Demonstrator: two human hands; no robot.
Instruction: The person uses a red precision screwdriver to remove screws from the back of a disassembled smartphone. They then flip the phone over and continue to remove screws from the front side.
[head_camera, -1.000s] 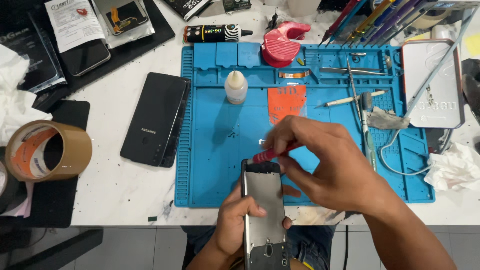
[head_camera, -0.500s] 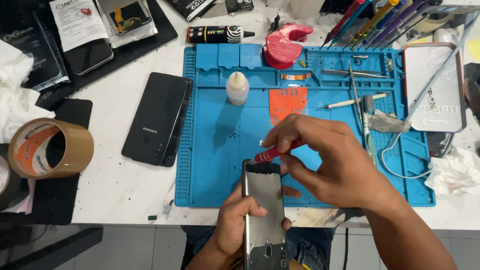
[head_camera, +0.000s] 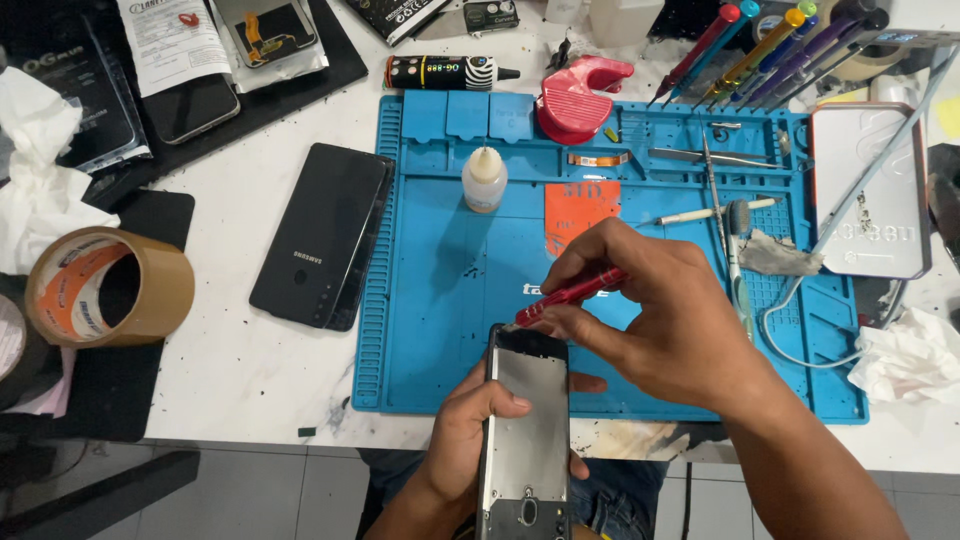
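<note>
On the far left of the white worktop (head_camera: 250, 380) lies a tape roll (head_camera: 108, 287), with white tissue (head_camera: 40, 190) at its 11 o'clock. To its right a black phone (head_camera: 323, 235) lies face down, just beside the blue mat (head_camera: 450, 300).

The left hand (head_camera: 470, 440) holds the phone frame (head_camera: 527, 430) upright at the worktop's near edge. Its grip is closed round the frame, thumb on the front. The right hand (head_camera: 650, 320) pinches a red tool (head_camera: 570, 297) with closed fingers. The tool's tip sits at the frame's top edge, at 12 o'clock of the frame.

Since a second ago almost nothing has moved. Both hands are in the same spots and the tool is still at the same top corner. That looks like slow, careful work on one small place, not a new step.

On the mat, a small glue bottle (head_camera: 485, 180) stands at 11 o'clock from the hands, and an orange card (head_camera: 580, 212) lies at 12. A red holder (head_camera: 580, 100) sits at the mat's top. Coloured screwdrivers (head_camera: 770, 50) stand at 1 o'clock. A silver tin (head_camera: 868, 190) lies at the far right.

Below the worktop the floor (head_camera: 250, 495) is grey tile.
</note>
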